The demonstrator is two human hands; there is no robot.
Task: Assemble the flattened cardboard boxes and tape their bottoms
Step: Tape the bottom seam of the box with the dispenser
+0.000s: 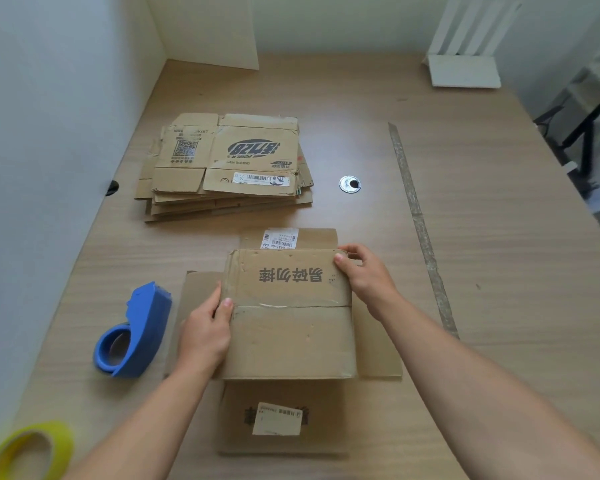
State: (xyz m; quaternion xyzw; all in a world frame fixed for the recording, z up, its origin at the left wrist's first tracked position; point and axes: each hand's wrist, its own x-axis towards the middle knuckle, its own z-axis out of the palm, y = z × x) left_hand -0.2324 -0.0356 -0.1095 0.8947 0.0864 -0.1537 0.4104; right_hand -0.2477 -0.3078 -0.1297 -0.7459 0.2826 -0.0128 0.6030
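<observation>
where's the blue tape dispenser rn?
Head view, lower left: the blue tape dispenser lies on the table just left of the left hand and the box it holds, with the yellow tape roll nearer the bottom-left corner.

1. Cardboard box [291, 327] on wooden table [492, 244]; upper flaps folded closed, outer flaps splayed flat.
2. Left hand [205, 330] grips box's left edge; right hand [366, 277] pinches far right corner.
3. Blue tape dispenser [137, 332] just left of box; yellow tape roll [28, 452] near-left; stack of flattened boxes [229, 168] beyond.

Matt brown cardboard box [288, 317], glossy blue plastic tape dispenser [136, 332], wood-grain table [482, 237].
</observation>
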